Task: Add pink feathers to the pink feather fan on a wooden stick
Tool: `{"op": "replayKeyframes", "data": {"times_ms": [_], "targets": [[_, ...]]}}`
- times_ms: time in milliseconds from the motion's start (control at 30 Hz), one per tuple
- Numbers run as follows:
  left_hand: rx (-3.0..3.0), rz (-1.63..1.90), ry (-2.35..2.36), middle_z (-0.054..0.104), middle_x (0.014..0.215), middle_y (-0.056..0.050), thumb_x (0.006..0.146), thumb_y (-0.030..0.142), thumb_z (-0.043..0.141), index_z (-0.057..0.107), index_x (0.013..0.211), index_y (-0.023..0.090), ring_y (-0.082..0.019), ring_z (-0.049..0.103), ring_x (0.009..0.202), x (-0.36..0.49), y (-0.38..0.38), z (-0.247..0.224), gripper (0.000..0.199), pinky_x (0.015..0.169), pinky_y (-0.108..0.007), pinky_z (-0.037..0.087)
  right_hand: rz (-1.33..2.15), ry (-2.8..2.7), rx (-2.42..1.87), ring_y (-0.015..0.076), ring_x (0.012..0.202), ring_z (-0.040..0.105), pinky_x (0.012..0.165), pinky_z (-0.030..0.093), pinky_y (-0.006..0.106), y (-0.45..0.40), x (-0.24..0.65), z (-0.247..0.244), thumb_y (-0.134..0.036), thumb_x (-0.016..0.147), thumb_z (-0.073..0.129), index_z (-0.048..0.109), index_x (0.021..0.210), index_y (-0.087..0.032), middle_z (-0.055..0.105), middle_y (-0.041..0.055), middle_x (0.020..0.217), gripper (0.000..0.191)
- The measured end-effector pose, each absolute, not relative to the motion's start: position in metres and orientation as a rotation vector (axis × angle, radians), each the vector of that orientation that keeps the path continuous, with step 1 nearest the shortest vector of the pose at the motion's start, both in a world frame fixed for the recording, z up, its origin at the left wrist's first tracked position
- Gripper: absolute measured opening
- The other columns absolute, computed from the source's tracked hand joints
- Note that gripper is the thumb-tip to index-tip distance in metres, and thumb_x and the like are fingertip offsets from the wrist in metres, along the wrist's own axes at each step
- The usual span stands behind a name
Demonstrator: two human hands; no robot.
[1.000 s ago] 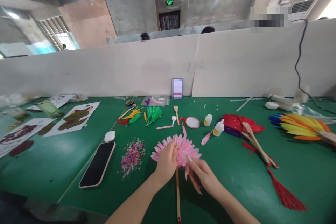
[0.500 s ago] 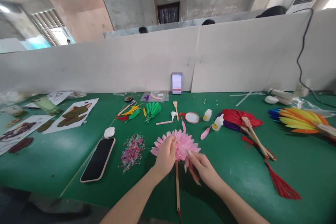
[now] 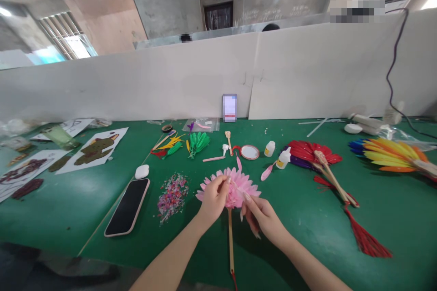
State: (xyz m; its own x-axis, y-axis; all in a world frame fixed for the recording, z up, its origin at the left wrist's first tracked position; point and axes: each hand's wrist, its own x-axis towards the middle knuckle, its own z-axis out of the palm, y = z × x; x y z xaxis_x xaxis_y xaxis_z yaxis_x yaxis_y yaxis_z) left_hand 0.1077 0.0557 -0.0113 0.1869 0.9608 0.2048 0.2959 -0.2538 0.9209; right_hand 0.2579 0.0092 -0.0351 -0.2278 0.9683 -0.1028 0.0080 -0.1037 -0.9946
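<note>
A pink feather fan lies on the green table, its thin wooden handle pointing toward me and ending in a red cord. Above its feathers, my left hand pinches one end of a small pale pink feather between thumb and forefinger. My right hand grips the other end with its fingertips, the remaining fingers curled loosely below. The feather's ends are partly hidden by the fingers. Two loose pink feathers lie beyond the fan, one of them beside a glue bottle.
Left of the fan are a pile of colourful bits and a phone. Behind lie green feathers, a round white-faced piece and a second small bottle. A red fan and a yellow-orange fan are at right.
My left hand has shifted very slightly to the left and its fingers have opened a little from the right hand's. The fan and the things around it stay put.
</note>
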Motion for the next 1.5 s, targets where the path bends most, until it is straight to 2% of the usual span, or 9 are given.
{"op": "replayKeyframes", "data": {"times_ms": [167, 367, 567, 700, 800, 967, 1133, 1233, 1500], "targets": [[1.329, 0.953, 1.002, 0.034, 0.045, 0.01, 0.084, 0.049, 0.048, 0.053, 0.082, 0.015, -0.005, 0.027, 0.033, 0.109, 0.056, -0.009, 0.034, 0.035, -0.019, 0.021, 1.387, -1.398, -1.194, 0.0068, 0.025, 0.034, 0.03, 0.022, 0.017, 0.009, 0.258, -0.036, -0.063, 0.087, 0.029, 0.047, 0.066, -0.018, 0.036, -0.008, 0.035, 0.053], [1.306, 0.917, 0.987, 0.038, 0.049, 0.009, 0.083, 0.052, 0.05, 0.045, 0.076, 0.017, -0.004, 0.032, 0.035, 0.111, 0.057, -0.01, 0.036, 0.036, -0.018, 0.022, 1.121, -1.59, -1.254, 0.0101, 0.035, 0.043, 0.044, 0.035, 0.022, 0.006, 0.262, -0.04, -0.05, 0.092, 0.033, 0.052, 0.067, -0.019, 0.042, -0.0047, 0.041, 0.045], [1.368, 1.011, 0.957, 0.04, 0.055, 0.006, 0.088, 0.053, 0.038, 0.045, 0.074, 0.017, -0.006, 0.035, 0.043, 0.111, 0.055, -0.016, 0.039, 0.042, -0.02, 0.028, 0.969, -1.707, -1.293, 0.0129, 0.039, 0.047, 0.05, 0.036, 0.025, 0.005, 0.262, -0.041, -0.041, 0.094, 0.032, 0.052, 0.068, -0.019, 0.044, -0.0035, 0.043, 0.04], [1.478, 1.023, 1.031, 0.041, 0.056, 0.005, 0.082, 0.044, 0.053, 0.051, 0.071, 0.016, -0.007, 0.038, 0.048, 0.109, 0.056, -0.013, 0.031, 0.047, -0.02, 0.03, 0.949, -1.737, -1.283, 0.0124, 0.038, 0.047, 0.049, 0.036, 0.023, 0.005, 0.261, -0.039, -0.038, 0.095, 0.03, 0.053, 0.068, -0.018, 0.043, -0.0041, 0.043, 0.04], [1.436, 1.051, 1.076, 0.044, 0.057, 0.005, 0.076, 0.039, 0.061, 0.052, 0.066, 0.015, -0.007, 0.039, 0.05, 0.108, 0.057, -0.008, 0.027, 0.047, -0.019, 0.03, 0.928, -1.74, -1.278, 0.0122, 0.039, 0.047, 0.049, 0.036, 0.023, 0.005, 0.261, -0.037, -0.038, 0.095, 0.031, 0.052, 0.068, -0.018, 0.042, -0.0043, 0.043, 0.04], [1.286, 1.022, 1.051, 0.037, 0.045, 0.008, 0.076, 0.048, 0.057, 0.045, 0.062, 0.017, -0.005, 0.032, 0.035, 0.113, 0.054, -0.009, 0.036, 0.035, -0.018, 0.023, 0.944, -1.731, -1.26, 0.0117, 0.038, 0.047, 0.046, 0.035, 0.022, 0.006, 0.259, -0.035, -0.039, 0.095, 0.031, 0.049, 0.066, -0.019, 0.043, -0.0041, 0.043, 0.039], [1.202, 1.154, 1.106, 0.036, 0.044, 0.009, 0.075, 0.053, 0.058, 0.045, 0.064, 0.017, -0.003, 0.029, 0.033, 0.102, 0.064, -0.009, 0.04, 0.034, -0.016, 0.021, 1.008, -1.682, -1.241, 0.0108, 0.036, 0.047, 0.045, 0.037, 0.021, 0.003, 0.258, -0.035, -0.043, 0.095, 0.03, 0.049, 0.065, -0.019, 0.042, -0.0048, 0.039, 0.043], [1.169, 1.281, 1.16, 0.029, 0.043, 0.011, 0.078, 0.054, 0.054, 0.044, 0.066, 0.017, -0.002, 0.023, 0.034, 0.091, 0.072, -0.004, 0.04, 0.035, -0.014, 0.017, 1.06, -1.642, -1.222, 0.0097, 0.033, 0.045, 0.043, 0.036, 0.02, 0.001, 0.26, -0.034, -0.045, 0.095, 0.029, 0.051, 0.066, -0.018, 0.042, -0.0055, 0.038, 0.045], [1.31, 0.996, 0.996, 0.041, 0.043, 0.007, 0.074, 0.053, 0.061, 0.051, 0.061, 0.015, -0.004, 0.033, 0.035, 0.108, 0.057, -0.004, 0.041, 0.036, -0.018, 0.023, 1.178, -1.524, -1.183, 0.0072, 0.029, 0.039, 0.036, 0.031, 0.018, 0.003, 0.259, -0.032, -0.052, 0.093, 0.028, 0.049, 0.066, -0.018, 0.04, -0.0061, 0.038, 0.049]]}}
